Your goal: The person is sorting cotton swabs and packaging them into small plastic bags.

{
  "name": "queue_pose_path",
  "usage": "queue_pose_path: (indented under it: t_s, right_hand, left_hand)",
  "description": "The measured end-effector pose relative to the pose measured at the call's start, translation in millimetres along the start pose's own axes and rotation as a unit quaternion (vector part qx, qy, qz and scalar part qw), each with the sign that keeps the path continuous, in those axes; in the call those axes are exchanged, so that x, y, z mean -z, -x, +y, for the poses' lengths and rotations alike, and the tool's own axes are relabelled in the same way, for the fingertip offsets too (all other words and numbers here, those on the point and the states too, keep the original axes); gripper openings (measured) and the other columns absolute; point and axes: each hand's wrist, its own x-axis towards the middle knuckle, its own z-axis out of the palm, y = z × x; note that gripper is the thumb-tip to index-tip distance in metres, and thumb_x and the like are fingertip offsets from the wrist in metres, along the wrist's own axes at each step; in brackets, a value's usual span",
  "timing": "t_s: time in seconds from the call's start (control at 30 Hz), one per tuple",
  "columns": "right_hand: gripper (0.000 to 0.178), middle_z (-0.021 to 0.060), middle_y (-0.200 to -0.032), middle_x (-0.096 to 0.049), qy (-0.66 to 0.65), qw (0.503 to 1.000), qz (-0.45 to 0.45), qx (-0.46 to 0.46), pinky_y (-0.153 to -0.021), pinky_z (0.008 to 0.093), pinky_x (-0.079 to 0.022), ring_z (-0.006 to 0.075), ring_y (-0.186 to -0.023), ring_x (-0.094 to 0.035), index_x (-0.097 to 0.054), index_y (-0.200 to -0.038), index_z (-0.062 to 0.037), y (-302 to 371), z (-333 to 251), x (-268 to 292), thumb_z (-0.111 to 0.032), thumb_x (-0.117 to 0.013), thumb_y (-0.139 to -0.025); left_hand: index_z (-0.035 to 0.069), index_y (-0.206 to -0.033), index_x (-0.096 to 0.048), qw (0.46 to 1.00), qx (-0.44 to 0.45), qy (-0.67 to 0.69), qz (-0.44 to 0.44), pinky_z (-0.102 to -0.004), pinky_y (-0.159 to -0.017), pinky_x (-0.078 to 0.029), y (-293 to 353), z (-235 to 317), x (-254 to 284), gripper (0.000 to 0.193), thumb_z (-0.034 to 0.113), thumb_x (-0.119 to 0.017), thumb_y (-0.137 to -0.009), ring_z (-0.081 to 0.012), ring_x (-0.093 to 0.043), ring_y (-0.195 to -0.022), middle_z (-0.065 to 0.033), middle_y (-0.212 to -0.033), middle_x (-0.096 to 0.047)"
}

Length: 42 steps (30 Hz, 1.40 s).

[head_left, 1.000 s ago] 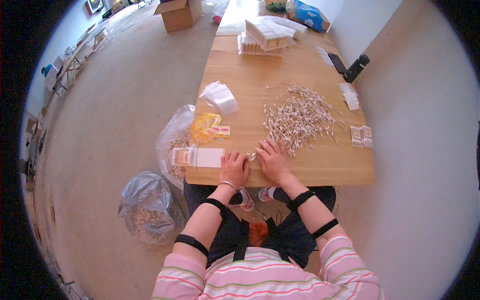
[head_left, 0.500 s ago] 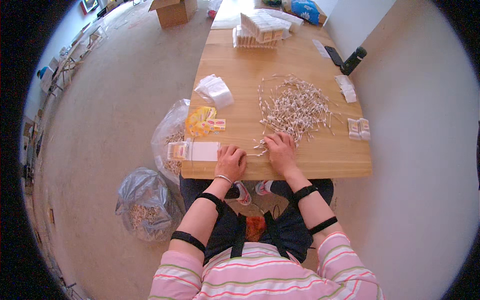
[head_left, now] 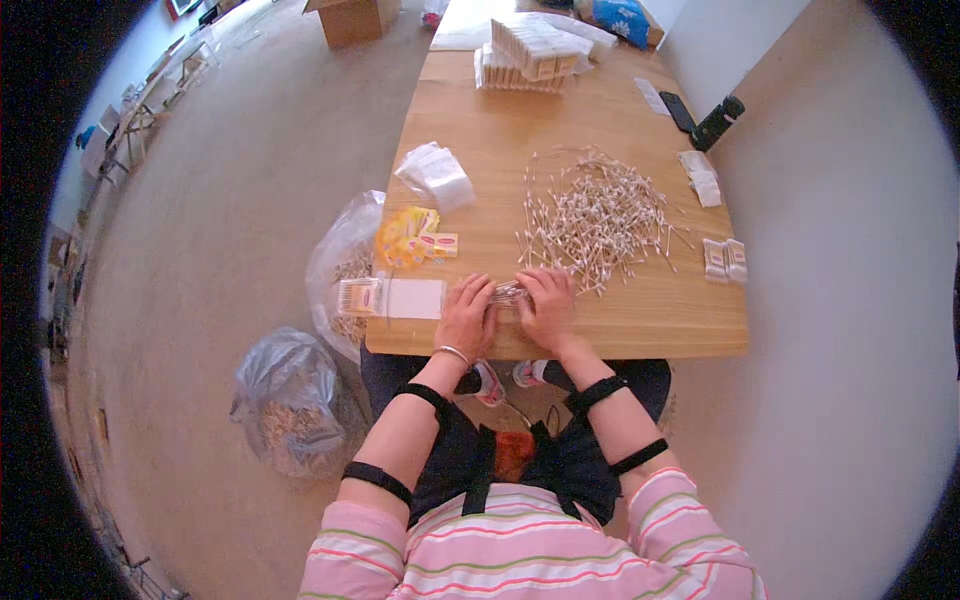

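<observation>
Near the front edge of the wooden table, my left hand [head_left: 468,315] and my right hand [head_left: 548,308] face each other around a small bundle of cotton swabs [head_left: 508,294]. The swabs lie crosswise, their ends pressed between the curled fingers of both hands. Just beyond my right hand spreads a large loose pile of cotton swabs [head_left: 600,215]. Beside my left hand lies a white rectangular card [head_left: 415,299], and at its left end is a clear pack of swabs [head_left: 360,297]. My fingertips are partly hidden by the backs of my hands.
Yellow printed labels [head_left: 408,238] and clear plastic bags [head_left: 438,175] lie at the table's left. Filled packs [head_left: 530,55] are stacked at the far end. Small packs [head_left: 724,260], a phone [head_left: 677,112] and a dark bottle [head_left: 718,124] line the right. A swab-filled bag [head_left: 295,400] stands on the floor.
My right hand has moved left from the pile's near edge toward my left hand. A bundle of cotton swabs now sits between both hands, where few swabs showed before.
</observation>
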Motion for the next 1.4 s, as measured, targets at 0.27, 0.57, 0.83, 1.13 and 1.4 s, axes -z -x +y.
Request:
queue_pose_path:
  t_s: [0.27,0.57,0.83,1.13,1.4]
  right_hand:
    - [0.017,-0.0003,-0.097,-0.062,-0.014,1.000,-0.006,0.015,-0.090,0.0390,-0.035,0.0225,-0.098,-0.051,-0.067,-0.091,-0.0119,8.3,34.3,10.6,-0.017,-0.067,-0.074]
    - [0.011,-0.0028,-0.094,-0.063,-0.004,0.998,-0.023,0.050,-0.092,0.0389,-0.036,0.0200,-0.096,-0.052,-0.067,-0.085,-0.0163,7.6,17.7,-1.9,-0.020,-0.064,-0.076]
    - [0.010,-0.0020,-0.089,-0.062,-0.003,0.999,0.003,0.052,-0.088,0.0394,-0.037,0.0201,-0.094,-0.053,-0.064,-0.082,-0.0149,9.1,26.8,-5.0,-0.019,-0.065,-0.072]
    - [0.014,0.0006,-0.089,-0.059,0.011,0.998,-0.017,0.067,-0.087,0.0385,-0.036,0.0226,-0.094,-0.051,-0.064,-0.084,-0.0141,3.2,32.6,8.4,-0.018,-0.068,-0.072]
    - [0.011,0.0007,-0.087,-0.058,0.073,0.997,-0.010,0.031,-0.086,0.0391,-0.036,0.0224,-0.093,-0.050,-0.064,-0.082,-0.0148,1.6,58.0,8.1,-0.017,-0.067,-0.072]
  left_hand:
    - [0.007,-0.111,-0.058,1.000,-0.003,0.017,0.012,-0.0423,-0.102,-0.035,-1.4,-6.3,-5.3,0.032,0.013,-0.062,-0.080,-0.0313,-0.047,-0.117,-0.0119,-0.120,-0.055]
    - [0.009,-0.108,-0.062,0.999,-0.018,0.030,0.023,-0.0424,-0.101,-0.036,-4.6,4.6,5.5,0.029,0.014,-0.064,-0.080,-0.0291,-0.049,-0.115,-0.0095,-0.116,-0.059]
    - [0.006,-0.098,-0.064,0.996,0.004,0.074,0.040,-0.0414,-0.099,-0.040,-2.6,-3.9,-1.2,0.017,0.011,-0.062,-0.082,-0.0283,-0.055,-0.108,-0.0102,-0.107,-0.063]
    - [0.003,-0.091,-0.062,0.992,0.014,0.110,0.067,-0.0432,-0.098,-0.040,-4.4,-1.6,-0.3,0.011,0.008,-0.059,-0.082,-0.0304,-0.056,-0.103,-0.0123,-0.099,-0.063]
    - [0.002,-0.087,-0.061,0.990,0.020,0.122,0.061,-0.0435,-0.098,-0.040,-3.1,-1.9,-0.7,0.007,0.005,-0.059,-0.080,-0.0309,-0.056,-0.103,-0.0125,-0.097,-0.063]
